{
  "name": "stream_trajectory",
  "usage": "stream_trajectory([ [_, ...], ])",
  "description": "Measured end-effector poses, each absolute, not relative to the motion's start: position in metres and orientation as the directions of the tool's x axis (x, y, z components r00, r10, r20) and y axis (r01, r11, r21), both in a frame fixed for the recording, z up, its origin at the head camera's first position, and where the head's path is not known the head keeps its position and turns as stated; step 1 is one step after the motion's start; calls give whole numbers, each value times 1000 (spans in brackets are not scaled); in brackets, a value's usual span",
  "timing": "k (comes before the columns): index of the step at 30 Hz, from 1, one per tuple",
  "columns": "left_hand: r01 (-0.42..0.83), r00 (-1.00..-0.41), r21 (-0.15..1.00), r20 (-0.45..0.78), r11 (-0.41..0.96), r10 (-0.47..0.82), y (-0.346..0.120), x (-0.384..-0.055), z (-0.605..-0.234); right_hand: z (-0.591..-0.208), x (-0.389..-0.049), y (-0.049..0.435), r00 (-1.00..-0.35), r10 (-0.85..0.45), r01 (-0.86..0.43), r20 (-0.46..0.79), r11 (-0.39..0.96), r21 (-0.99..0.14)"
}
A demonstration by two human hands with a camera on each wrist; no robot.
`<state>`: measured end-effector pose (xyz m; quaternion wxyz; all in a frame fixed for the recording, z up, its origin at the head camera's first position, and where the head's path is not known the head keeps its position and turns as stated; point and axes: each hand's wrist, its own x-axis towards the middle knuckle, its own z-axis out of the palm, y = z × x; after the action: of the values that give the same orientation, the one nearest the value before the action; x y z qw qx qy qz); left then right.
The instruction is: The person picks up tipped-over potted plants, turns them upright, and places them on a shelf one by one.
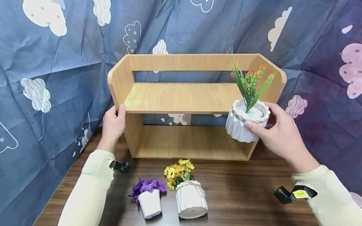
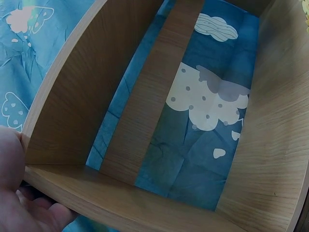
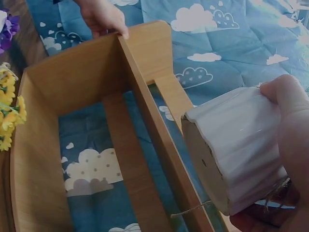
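Observation:
A two-tier wooden shelf [image 1: 179,92] stands on the dark wooden table. My left hand [image 1: 114,125] grips the shelf's left side panel near the upper board, thumb at its front edge; the left wrist view shows the fingers [image 2: 46,212] curled behind the panel. With my right hand [image 1: 281,134] I hold a white ribbed flower pot [image 1: 243,124] by its rim. Green leaves and small orange-red flowers [image 1: 251,81] rise from it. The pot is in the air before the shelf's right end, at about the upper board's height. Its underside [image 3: 206,162] shows in the right wrist view.
A small white pot [image 1: 150,204] with purple flowers [image 1: 146,185] lies tipped on the table [image 1: 237,200]. Beside it is a white ribbed pot [image 1: 191,201] with yellow flowers [image 1: 175,173], also tipped. A blue cloud-patterned cloth [image 1: 78,36] hangs behind and beside the shelf.

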<state>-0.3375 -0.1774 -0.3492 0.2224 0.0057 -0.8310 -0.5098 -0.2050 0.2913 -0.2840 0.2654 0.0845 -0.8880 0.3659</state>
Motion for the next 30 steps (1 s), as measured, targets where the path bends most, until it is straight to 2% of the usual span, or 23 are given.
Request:
stream_trajectory([
  [9, 222, -903, 854, 362, 470, -232, -176, -337, -350, -267, -223, 292, -870, 76, -297, 487, 708, -641],
  [17, 223, -901, 853, 365, 471, -233, -175, -336, -351, -258, -238, 294, -882, 114, -227, 456, 747, -625],
  [30, 222, -902, 848, 367, 481, -230, -177, -336, -349, -270, -266, 294, -903, 157, -172, 401, 723, -669],
])
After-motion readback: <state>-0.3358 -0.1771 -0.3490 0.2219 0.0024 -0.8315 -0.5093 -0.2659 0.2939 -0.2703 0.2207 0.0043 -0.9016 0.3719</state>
